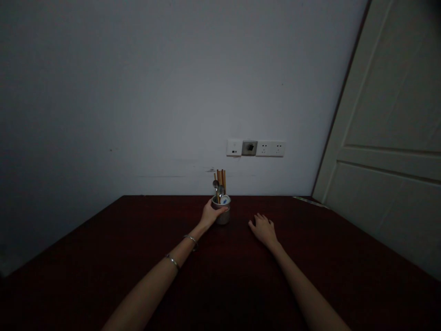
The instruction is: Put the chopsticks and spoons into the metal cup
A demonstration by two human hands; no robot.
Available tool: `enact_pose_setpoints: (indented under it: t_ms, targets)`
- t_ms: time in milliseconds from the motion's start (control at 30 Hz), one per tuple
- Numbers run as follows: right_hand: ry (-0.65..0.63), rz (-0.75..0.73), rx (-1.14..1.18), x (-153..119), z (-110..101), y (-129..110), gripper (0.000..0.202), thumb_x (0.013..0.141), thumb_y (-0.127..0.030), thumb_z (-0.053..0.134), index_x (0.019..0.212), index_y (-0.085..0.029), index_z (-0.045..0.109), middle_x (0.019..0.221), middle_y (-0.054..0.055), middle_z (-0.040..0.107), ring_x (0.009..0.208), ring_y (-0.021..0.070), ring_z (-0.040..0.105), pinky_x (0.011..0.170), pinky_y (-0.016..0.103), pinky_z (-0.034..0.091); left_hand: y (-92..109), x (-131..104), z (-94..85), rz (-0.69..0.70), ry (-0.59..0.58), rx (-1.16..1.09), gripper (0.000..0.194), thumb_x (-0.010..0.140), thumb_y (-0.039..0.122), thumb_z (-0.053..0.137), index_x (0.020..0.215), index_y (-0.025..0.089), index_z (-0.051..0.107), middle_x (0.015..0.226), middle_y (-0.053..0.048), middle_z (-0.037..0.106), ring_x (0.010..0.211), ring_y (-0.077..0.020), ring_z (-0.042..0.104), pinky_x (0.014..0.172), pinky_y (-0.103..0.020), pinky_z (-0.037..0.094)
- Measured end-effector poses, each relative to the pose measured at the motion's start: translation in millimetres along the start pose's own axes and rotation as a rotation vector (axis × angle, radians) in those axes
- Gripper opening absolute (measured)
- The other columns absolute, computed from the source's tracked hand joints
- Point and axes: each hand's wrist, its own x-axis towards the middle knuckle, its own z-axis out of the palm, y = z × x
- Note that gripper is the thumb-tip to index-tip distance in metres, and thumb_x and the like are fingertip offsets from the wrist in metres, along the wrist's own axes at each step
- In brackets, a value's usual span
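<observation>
Near the back of the dark red table, my left hand grips a grey utensil holder, thumb across its front and the other fingers hidden behind its left side. The holder stands upright. Several wooden chopsticks rise out of it, along with metal spoons and a white spoon with a blue mark. To the right of the holder, apart from it, my right hand lies palm down on the tabletop, its fingers loosely spread and holding nothing.
The dark red table reaches back to a pale wall. White sockets and a grey wall plate sit on the wall above the table's back edge. A panelled door stands at the right. A thin flat strip lies at the back right edge.
</observation>
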Motion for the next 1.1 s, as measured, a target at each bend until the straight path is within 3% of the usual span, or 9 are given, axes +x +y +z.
enact_pose_setpoints:
  t_ms: [133, 267, 467, 633, 800, 933, 1100]
  targets:
    - [0.012, -0.013, -0.014, 1, 2, 2, 0.051, 0.085, -0.039, 0.032, 0.122, -0.009, 0.050, 0.135, 0.015, 0.042, 0.124, 0.0275, 0.034, 0.099, 0.044, 0.024, 2, 2, -8.5, 0.009, 0.017, 0.026, 0.056, 0.052, 0.027, 0.080, 0.102, 0.014, 0.058, 0.100, -0.010, 0.065, 0.092, -0.0211, 0.060, 0.083, -0.033, 0.045]
    - [0.018, -0.018, -0.024, 3, 5, 5, 0.052, 0.085, -0.039, 0.032, 0.121, -0.009, 0.051, 0.135, 0.014, 0.043, 0.124, 0.0279, 0.035, 0.099, 0.045, 0.025, 9, 5, -34.2, 0.023, 0.038, 0.040, 0.057, 0.052, 0.029, 0.080, 0.102, 0.013, 0.059, 0.099, -0.011, 0.065, 0.090, -0.0215, 0.061, 0.081, -0.033, 0.046]
    - [0.020, -0.026, -0.041, 4, 11, 8, 0.054, 0.084, -0.041, 0.031, 0.122, -0.009, 0.051, 0.135, 0.015, 0.042, 0.125, 0.0285, 0.034, 0.099, 0.047, 0.026, 30, 0, -102.5, 0.020, 0.118, 0.103, 0.053, 0.052, 0.029, 0.079, 0.099, 0.013, 0.060, 0.100, -0.012, 0.065, 0.091, -0.0221, 0.060, 0.082, -0.034, 0.045]
    - [0.021, -0.033, -0.049, 9, 19, 13, 0.058, 0.083, -0.045, 0.028, 0.123, -0.009, 0.050, 0.135, 0.014, 0.042, 0.125, 0.0283, 0.035, 0.099, 0.048, 0.027, 47, -11, -175.1, 0.023, 0.218, 0.196, 0.053, 0.053, 0.029, 0.079, 0.100, 0.013, 0.060, 0.102, -0.013, 0.064, 0.091, -0.0223, 0.060, 0.083, -0.035, 0.045]
    - [0.005, -0.048, -0.061, 16, 28, 21, 0.060, 0.082, -0.047, 0.028, 0.122, -0.010, 0.051, 0.135, 0.014, 0.042, 0.125, 0.0284, 0.036, 0.099, 0.049, 0.029, 49, -31, -243.2, 0.013, 0.294, 0.272, 0.052, 0.054, 0.028, 0.077, 0.100, 0.013, 0.060, 0.102, -0.012, 0.064, 0.091, -0.0219, 0.060, 0.086, -0.036, 0.043]
    - [0.007, -0.050, -0.069, 22, 34, 27, 0.062, 0.080, -0.050, 0.027, 0.121, -0.011, 0.053, 0.136, 0.013, 0.042, 0.125, 0.0287, 0.036, 0.099, 0.049, 0.030, 45, -49, -278.8, -0.005, 0.411, 0.293, 0.057, 0.053, 0.029, 0.078, 0.104, 0.014, 0.058, 0.105, -0.012, 0.063, 0.095, -0.0227, 0.060, 0.087, -0.036, 0.043]
    - [0.033, -0.052, -0.045, 28, 43, 33, 0.061, 0.078, -0.051, 0.027, 0.117, -0.013, 0.056, 0.133, 0.014, 0.045, 0.123, 0.0301, 0.039, 0.097, 0.051, 0.032, 41, -65, -302.5, -0.010, 0.422, 0.294, 0.061, 0.053, 0.030, 0.078, 0.108, 0.013, 0.057, 0.108, -0.013, 0.062, 0.098, -0.0230, 0.059, 0.090, -0.037, 0.042]
